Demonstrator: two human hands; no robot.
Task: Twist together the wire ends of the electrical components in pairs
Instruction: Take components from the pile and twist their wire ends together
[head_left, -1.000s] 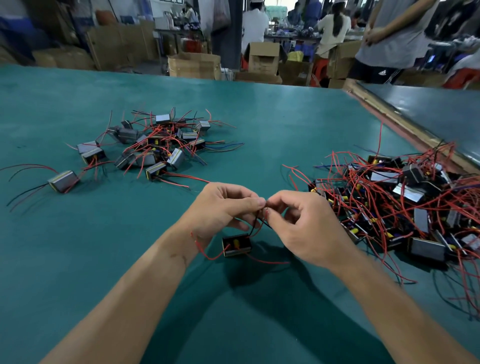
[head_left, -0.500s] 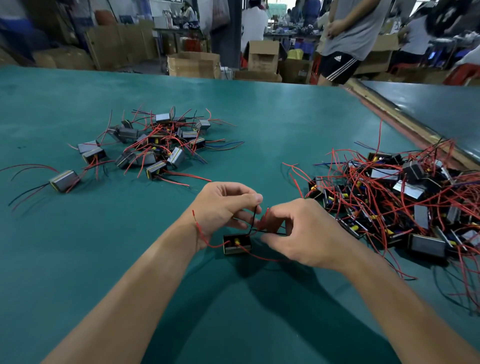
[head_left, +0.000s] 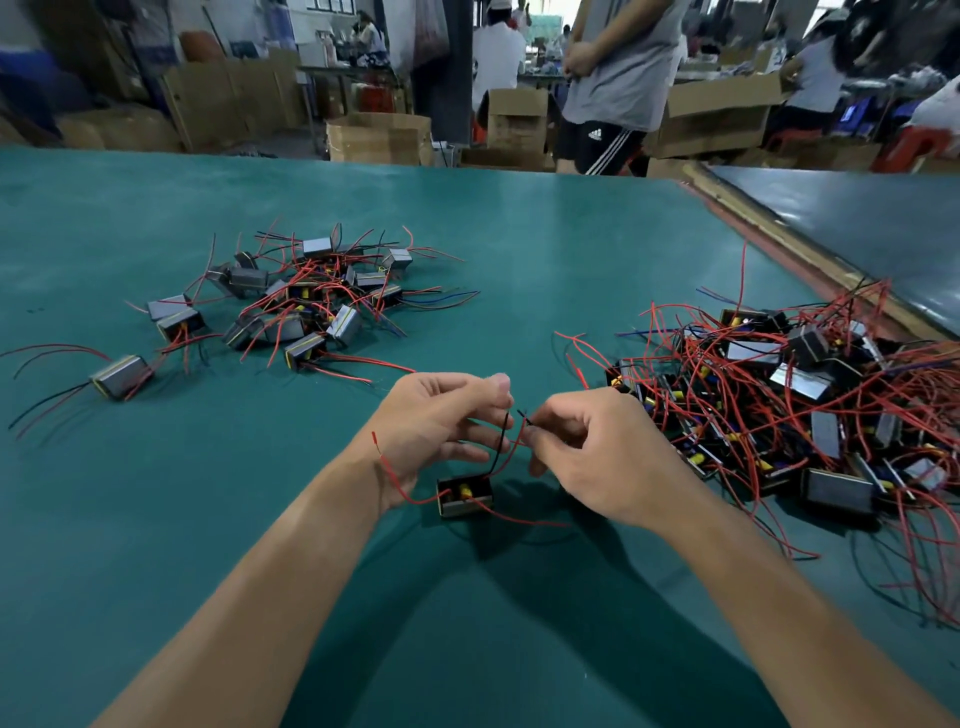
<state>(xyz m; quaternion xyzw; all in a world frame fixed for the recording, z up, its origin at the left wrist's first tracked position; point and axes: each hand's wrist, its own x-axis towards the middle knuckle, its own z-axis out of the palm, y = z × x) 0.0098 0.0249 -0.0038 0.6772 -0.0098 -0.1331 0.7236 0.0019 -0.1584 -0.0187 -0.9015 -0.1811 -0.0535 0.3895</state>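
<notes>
Component (head_left: 464, 496) sits on table (head_left: 519, 234), low between both hands, just below the left fingers. Two leads rise from its top: black wire (head_left: 498, 444) near upright, red wire (head_left: 511, 451) leaning right. Both run up into the gap between the hands.

Right hand (head_left: 587, 452) pinches the tips there, thumb against index, and a short dark stub pokes out above the pinch. Left hand (head_left: 441, 426) has palm turned in, fingers loosely part-curled, thumb on top, tips just beside black wire. Cannot tell if it grips that wire or only touches it.

So the pinch point lies above and slightly right of component, and the wire axis is roughly vertical. Right hand is on the ends, left hand nearer the free span below.

Judgement: first pair is mid-twist. It needs left to steady the span while right rolls the tips.

Two more red leads are loose. Left lead (head_left: 387, 462) loops across the left wrist, end free in air. Right lead (head_left: 524, 521) lies on table, running under right hand. They look like the next pair; well apart, they must be brought together.

Left pile (head_left: 322, 296) is far off, right pile (head_left: 805, 395) near right hand.
</notes>
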